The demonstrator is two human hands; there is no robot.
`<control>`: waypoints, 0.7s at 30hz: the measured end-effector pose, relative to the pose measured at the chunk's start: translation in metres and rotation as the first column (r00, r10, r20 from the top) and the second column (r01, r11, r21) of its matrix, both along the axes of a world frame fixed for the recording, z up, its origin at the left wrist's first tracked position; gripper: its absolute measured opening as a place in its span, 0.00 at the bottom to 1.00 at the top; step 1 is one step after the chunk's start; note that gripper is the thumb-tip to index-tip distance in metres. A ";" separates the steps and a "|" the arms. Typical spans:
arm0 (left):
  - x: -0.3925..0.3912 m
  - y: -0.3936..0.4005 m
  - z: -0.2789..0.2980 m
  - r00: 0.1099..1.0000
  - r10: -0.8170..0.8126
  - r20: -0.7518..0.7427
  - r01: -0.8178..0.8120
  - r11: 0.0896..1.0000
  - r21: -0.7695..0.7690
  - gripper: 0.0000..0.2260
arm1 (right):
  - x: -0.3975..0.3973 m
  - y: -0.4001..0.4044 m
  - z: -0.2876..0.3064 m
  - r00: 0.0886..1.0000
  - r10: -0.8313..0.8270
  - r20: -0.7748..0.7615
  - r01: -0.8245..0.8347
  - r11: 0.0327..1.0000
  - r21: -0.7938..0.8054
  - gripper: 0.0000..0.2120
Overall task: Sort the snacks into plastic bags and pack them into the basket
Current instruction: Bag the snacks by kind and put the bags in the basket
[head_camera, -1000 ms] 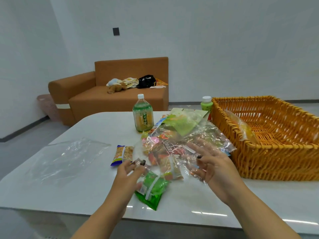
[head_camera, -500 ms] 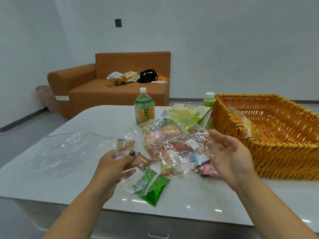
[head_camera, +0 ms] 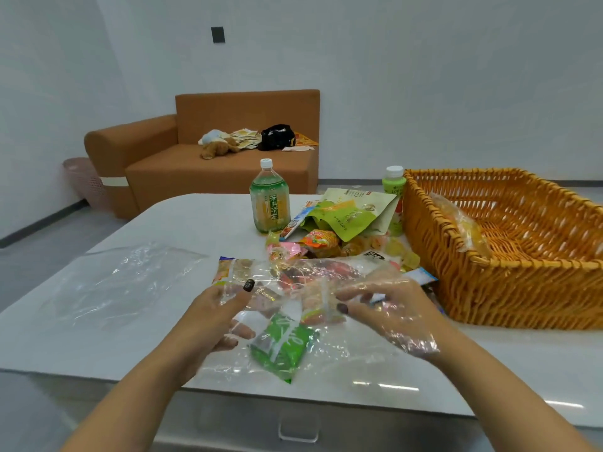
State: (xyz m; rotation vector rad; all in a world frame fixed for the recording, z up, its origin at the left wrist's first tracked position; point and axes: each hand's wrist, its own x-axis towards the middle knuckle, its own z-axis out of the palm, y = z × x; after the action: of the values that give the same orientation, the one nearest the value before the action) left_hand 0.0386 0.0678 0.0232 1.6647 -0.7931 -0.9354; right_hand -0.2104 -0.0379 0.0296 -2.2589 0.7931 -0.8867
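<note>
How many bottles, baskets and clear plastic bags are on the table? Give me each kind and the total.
Bottles: 2, the tea bottle and the green bottle
Baskets: 1, the basket
Clear bags: 2, the flat bag and the held bag
Total: 5

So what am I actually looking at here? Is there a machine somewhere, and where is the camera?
There is no machine: these are a person's two bare hands, filmed by one wide-angle camera worn on the head, looking forward and down. The left hand and the right hand both have a grip on a clear plastic bag that they hold above the white table; the bag's film drapes over the right hand. A green snack packet shows through the film. Behind lie loose snacks, a tea bottle, a small green bottle, and a second flat plastic bag to the left. The wicker basket on the right already holds one yellowish bag.
</note>
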 end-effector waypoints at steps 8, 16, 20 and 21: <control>-0.018 0.003 -0.007 0.969 -0.248 -0.001 0.248 0.967 0.061 0.46 | 0.027 0.037 -0.014 0.862 0.340 -0.377 -0.360 0.933 0.018 0.21; -0.013 0.010 -0.005 0.740 -0.619 0.261 0.581 0.785 0.216 0.44 | 0.035 0.030 -0.035 0.840 0.243 -0.485 -0.198 0.970 0.142 0.45; -0.016 0.009 -0.015 0.655 -0.718 0.234 0.683 0.696 0.224 0.58 | 0.039 0.030 -0.031 0.888 0.178 -0.423 -0.226 0.972 -0.065 0.26; -0.019 0.008 -0.017 0.646 -0.724 0.243 0.688 0.690 0.224 0.59 | 0.042 0.029 -0.035 0.910 0.210 -0.357 -0.234 0.972 -0.025 0.23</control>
State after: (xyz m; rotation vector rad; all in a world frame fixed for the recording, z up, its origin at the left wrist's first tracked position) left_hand 0.0196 0.0753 0.0063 1.6248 -1.7344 -1.2724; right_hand -0.1688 -0.0085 -0.0054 -2.5462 0.6427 -0.4119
